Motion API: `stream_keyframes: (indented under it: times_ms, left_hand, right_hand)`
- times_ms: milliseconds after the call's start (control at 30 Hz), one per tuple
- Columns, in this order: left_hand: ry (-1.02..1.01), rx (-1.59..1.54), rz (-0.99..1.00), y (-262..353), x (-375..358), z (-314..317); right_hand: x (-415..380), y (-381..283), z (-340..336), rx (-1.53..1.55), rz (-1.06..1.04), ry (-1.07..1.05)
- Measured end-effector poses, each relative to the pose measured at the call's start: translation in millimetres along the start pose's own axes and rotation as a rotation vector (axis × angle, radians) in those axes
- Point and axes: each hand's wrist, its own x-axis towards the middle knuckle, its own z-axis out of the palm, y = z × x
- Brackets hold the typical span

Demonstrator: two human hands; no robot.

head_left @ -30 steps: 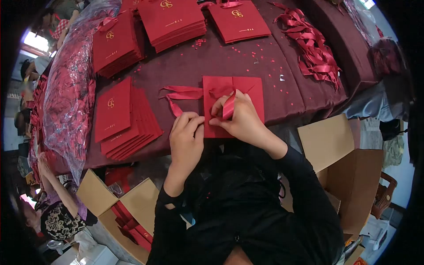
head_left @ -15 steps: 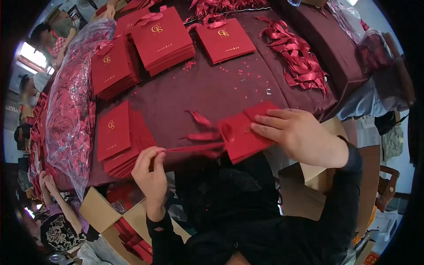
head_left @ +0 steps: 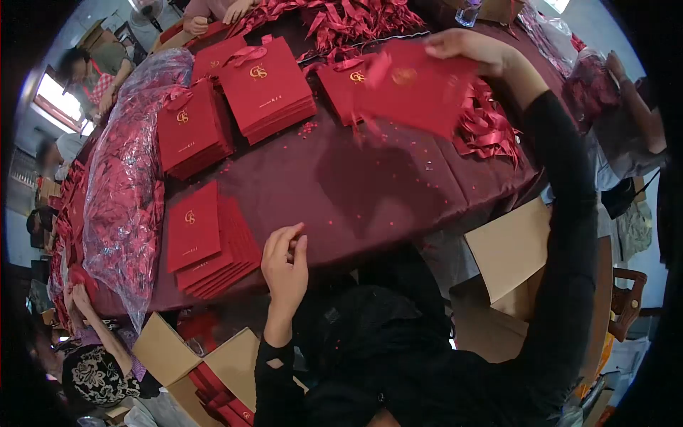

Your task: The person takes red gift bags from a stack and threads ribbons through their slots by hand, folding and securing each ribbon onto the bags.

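Note:
My right hand (head_left: 475, 51) is raised over the far right of the table, closed on the upper edge of a red paper gift bag (head_left: 420, 89). The bag is blurred, with a gold mark on its face and ribbon trailing from its left side. It covers part of another red bag (head_left: 336, 85) lying flat behind it. Near the table's front edge, my left hand (head_left: 284, 265) hovers with loosely bent fingers, thumb apart and nothing visible in it. Left of that hand lies a fanned stack of red bags (head_left: 196, 231).
Taller piles of red bags (head_left: 267, 85) stand at the back left, beside a long clear plastic sack (head_left: 124, 192). Loose red ribbons (head_left: 491, 135) lie at the right. Open cardboard boxes (head_left: 509, 245) flank my lap. Other people work around the table.
My right hand has carried the bag up and away from the front edge to the far right. My left hand has let go of the ribbon and shifted slightly right.

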Motion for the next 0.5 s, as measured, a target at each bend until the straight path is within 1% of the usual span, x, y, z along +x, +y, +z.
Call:
stream_keyframes:
  times_ms: [33,100,133,167,200,233,267,300,367,500]
  left_hand:
    - [0.026,0.030,0.038,-2.0,0.4,1.7]
    - [0.061,0.055,0.081,-1.1,1.8,3.3]
    - [0.052,0.051,0.075,0.5,0.8,1.9]
    - [0.041,0.050,0.069,0.8,0.4,0.0]
    - [0.044,0.054,0.071,-1.3,0.5,-0.4]
    - [0.066,0.063,0.117,-4.6,-0.1,-0.5]
    - [0.086,0.070,0.161,-7.1,-1.1,-1.3]
    - [0.083,0.073,0.154,-7.7,-1.7,-2.1]
    - [0.089,0.097,0.199,-8.1,-2.7,-1.7]
    - [0.090,0.084,0.184,-7.1,-4.9,0.9]
  right_hand:
    - [21.4,2.1,-5.1,0.081,-0.119,0.177]
    - [61.2,23.7,8.9,0.194,-0.216,0.277]
    - [78.2,34.1,36.1,0.466,-0.303,0.355]
    - [84.7,42.0,51.5,0.468,-0.246,0.430]
    - [99.9,58.2,57.2,0.414,-0.314,0.458]
    - [120.8,81.2,64.2,0.362,-0.379,0.485]
    - [141.2,104.7,62.7,0.263,-0.368,0.513]
    - [139.1,105.7,68.6,0.266,-0.362,0.509]
    - [129.3,112.3,80.9,0.207,-0.383,0.597]
    - [112.8,109.3,85.7,0.184,-0.381,0.592]
